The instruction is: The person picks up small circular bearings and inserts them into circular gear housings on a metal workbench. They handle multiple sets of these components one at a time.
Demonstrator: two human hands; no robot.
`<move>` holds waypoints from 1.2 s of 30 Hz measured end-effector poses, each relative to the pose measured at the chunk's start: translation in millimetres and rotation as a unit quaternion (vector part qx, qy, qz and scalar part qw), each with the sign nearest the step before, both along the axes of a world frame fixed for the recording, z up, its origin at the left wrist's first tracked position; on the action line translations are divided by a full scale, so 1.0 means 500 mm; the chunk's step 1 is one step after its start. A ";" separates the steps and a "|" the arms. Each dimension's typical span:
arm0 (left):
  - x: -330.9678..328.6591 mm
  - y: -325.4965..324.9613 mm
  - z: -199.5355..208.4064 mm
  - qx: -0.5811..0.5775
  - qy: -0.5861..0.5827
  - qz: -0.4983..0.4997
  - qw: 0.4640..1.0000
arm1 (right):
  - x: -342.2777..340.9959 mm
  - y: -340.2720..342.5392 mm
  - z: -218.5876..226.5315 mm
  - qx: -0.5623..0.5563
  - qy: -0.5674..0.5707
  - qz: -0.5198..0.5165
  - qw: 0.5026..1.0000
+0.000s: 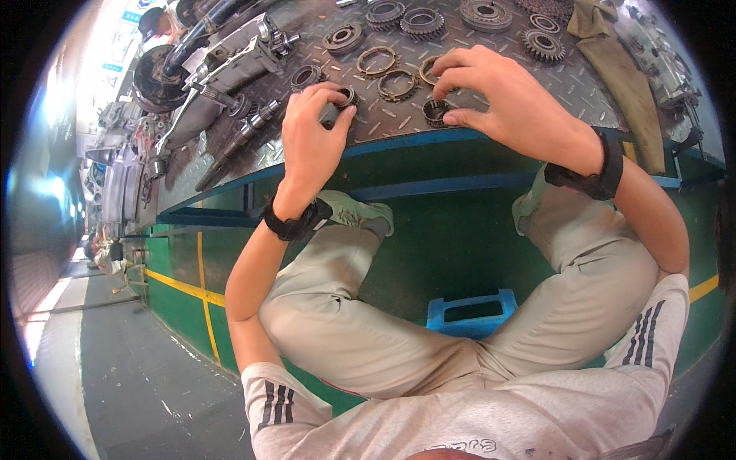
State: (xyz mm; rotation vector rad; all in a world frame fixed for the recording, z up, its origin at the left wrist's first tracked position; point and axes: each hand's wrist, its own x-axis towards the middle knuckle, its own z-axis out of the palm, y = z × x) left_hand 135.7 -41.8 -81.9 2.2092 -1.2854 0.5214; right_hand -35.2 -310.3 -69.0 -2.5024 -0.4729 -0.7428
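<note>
My left hand (313, 126) is curled at the near edge of the metal-topped bench, thumb and index finger around a small dark ring (349, 97). My right hand (506, 100) reaches in from the right, its thumb and fingertips closed on a slotted bearing ring (435, 113). Just beyond those fingers lies a brass ring (427, 72), partly covered by the hand. Between my hands rest a toothed synchronizer ring (398, 86) and a brass synchronizer ring (377, 62). Another dark ring (307, 77) sits beyond my left fingers.
Several gears (422, 24) stand along the bench's far side, with a small gear (543, 46) at right. A splined shaft (244, 142) and a metal housing (234, 57) lie left. Olive cloth (629, 92) drapes over the right side. A blue stool (471, 313) is below me.
</note>
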 end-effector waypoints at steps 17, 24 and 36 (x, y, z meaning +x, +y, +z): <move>0.037 0.018 0.014 -0.036 0.031 -0.037 0.998 | -0.005 -0.016 0.024 -0.019 0.020 0.005 1.000; 0.154 0.048 0.069 -0.101 0.000 0.086 0.991 | -0.013 -0.010 0.024 0.007 0.043 0.030 0.999; 0.175 0.012 0.039 0.021 -0.046 0.102 0.993 | -0.038 -0.022 0.017 0.036 0.073 0.032 0.996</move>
